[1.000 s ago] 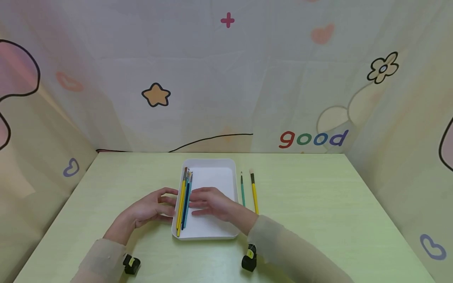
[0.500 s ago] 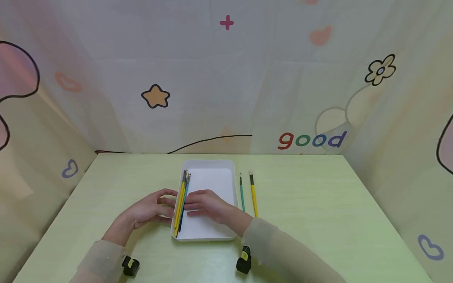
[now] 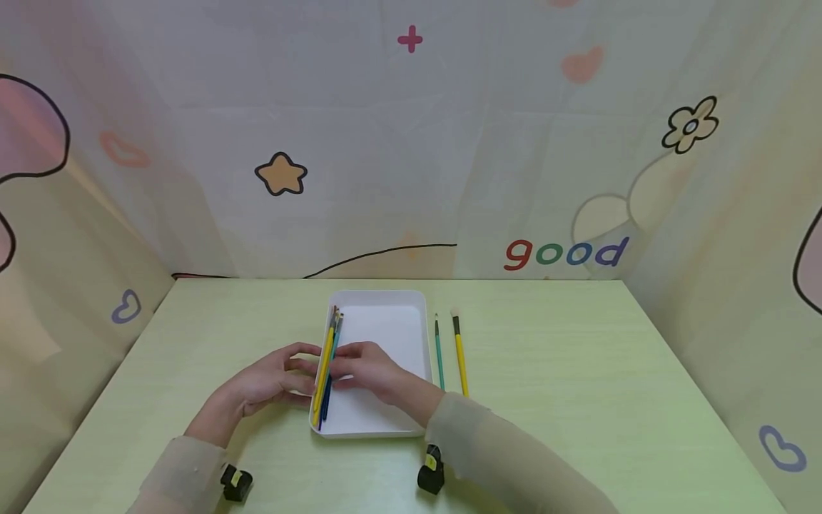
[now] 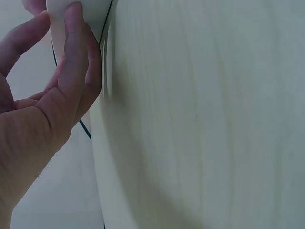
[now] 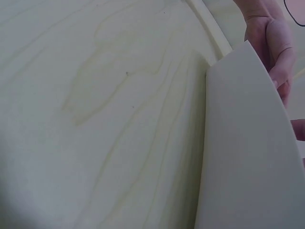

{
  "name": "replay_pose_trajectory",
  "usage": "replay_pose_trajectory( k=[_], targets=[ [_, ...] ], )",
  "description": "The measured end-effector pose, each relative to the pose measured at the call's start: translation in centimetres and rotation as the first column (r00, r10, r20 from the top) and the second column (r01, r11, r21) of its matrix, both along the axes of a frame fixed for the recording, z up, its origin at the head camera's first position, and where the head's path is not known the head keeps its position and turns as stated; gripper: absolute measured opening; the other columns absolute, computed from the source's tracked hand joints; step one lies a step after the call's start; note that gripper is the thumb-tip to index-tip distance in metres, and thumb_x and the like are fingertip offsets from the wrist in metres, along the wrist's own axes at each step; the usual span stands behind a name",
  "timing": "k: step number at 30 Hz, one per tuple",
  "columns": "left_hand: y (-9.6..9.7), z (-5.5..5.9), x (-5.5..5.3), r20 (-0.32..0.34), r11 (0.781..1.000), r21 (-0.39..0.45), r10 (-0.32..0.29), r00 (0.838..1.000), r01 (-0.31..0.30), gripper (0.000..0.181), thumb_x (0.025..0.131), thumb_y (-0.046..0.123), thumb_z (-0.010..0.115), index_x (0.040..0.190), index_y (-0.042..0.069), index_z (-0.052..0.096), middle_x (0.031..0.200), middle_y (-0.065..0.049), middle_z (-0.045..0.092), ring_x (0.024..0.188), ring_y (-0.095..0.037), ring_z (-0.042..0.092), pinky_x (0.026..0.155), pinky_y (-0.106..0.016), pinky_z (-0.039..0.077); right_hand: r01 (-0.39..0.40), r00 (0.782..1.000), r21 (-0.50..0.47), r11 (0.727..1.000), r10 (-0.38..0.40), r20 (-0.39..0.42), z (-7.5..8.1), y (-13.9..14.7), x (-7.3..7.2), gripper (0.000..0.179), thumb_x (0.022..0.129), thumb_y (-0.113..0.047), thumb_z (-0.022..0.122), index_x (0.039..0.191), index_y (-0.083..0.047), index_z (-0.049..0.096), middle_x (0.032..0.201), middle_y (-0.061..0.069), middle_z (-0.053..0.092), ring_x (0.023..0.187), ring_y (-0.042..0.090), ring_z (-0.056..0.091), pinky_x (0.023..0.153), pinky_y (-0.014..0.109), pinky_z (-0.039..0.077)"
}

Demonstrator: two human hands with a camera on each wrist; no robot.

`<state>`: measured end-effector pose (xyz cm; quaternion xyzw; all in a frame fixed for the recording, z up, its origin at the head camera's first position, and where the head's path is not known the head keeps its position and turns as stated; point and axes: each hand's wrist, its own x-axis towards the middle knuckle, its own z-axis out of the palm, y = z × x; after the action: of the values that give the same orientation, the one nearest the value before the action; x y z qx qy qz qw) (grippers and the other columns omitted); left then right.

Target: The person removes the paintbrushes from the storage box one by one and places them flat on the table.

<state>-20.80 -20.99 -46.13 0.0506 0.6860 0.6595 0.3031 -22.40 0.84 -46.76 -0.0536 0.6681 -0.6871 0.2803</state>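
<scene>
A white rectangular tray [image 3: 398, 321] lies on the pale table, with several thin paintbrushes [image 3: 325, 368] in yellow, blue and dark blue bunched lengthwise along its left wall. My right hand [image 3: 369, 371] reaches into the tray from the right, its fingertips against the brushes' right side. Outside, my left hand [image 3: 272, 378] rests its extended fingers on the tray's left wall. In the left wrist view those fingertips [image 4: 73, 14] touch the white side. The right wrist view shows the tray's outer wall [image 5: 245, 148]; it hides most of my right hand there.
To the tray's right lie a green-handled paintbrush [image 3: 439, 350] and a yellow-handled one [image 3: 460, 353], their lower ends hidden by the right arm. A printed cloth backdrop [image 3: 385, 143] rises behind the table [image 3: 578, 371].
My right hand has moved left across the tray, and the bunched brushes have shifted closer to the left wall. My left hand has stayed in place.
</scene>
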Motion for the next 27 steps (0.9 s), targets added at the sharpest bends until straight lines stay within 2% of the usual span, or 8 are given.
replay_pose_trajectory(
  k=[5,12,27],
  targets=[
    [0.0,0.0,0.0,-0.005,1.000,-0.009,0.005,1.000,-0.005,0.077,0.088,-0.003,0.073,0.152,-0.002,0.029,0.133,-0.026,0.050,0.108,-0.032,0.065,0.092,-0.050,0.057,0.035,0.999,0.013,0.999,-0.035,-0.010,-0.3,-0.7,-0.1,0.039,0.096,-0.002,0.068,0.131,0.012,0.056,0.105,0.016,0.070,0.094,0.025,0.070,0.086,0.040,0.060],
    [0.1,-0.1,0.0,-0.004,1.000,-0.025,0.014,1.000,-0.014,0.077,0.088,-0.002,0.073,0.152,0.000,0.030,0.135,-0.026,0.050,0.109,-0.033,0.065,0.092,-0.050,0.057,0.077,0.996,0.120,0.990,-0.071,-0.051,-0.2,-1.3,0.0,0.038,0.093,-0.005,0.075,0.126,0.006,0.058,0.101,0.010,0.069,0.084,0.022,0.072,0.076,0.034,0.062],
    [0.2,0.3,0.0,0.007,0.999,-0.030,0.013,1.000,-0.013,0.078,0.090,-0.003,0.071,0.154,0.000,0.028,0.138,-0.026,0.048,0.110,-0.034,0.065,0.093,-0.050,0.057,0.145,0.989,0.151,0.978,-0.138,-0.054,-0.3,-1.8,0.2,0.038,0.089,0.000,0.079,0.120,0.001,0.058,0.096,0.010,0.065,0.075,0.018,0.067,0.070,0.032,0.062]
  ],
)
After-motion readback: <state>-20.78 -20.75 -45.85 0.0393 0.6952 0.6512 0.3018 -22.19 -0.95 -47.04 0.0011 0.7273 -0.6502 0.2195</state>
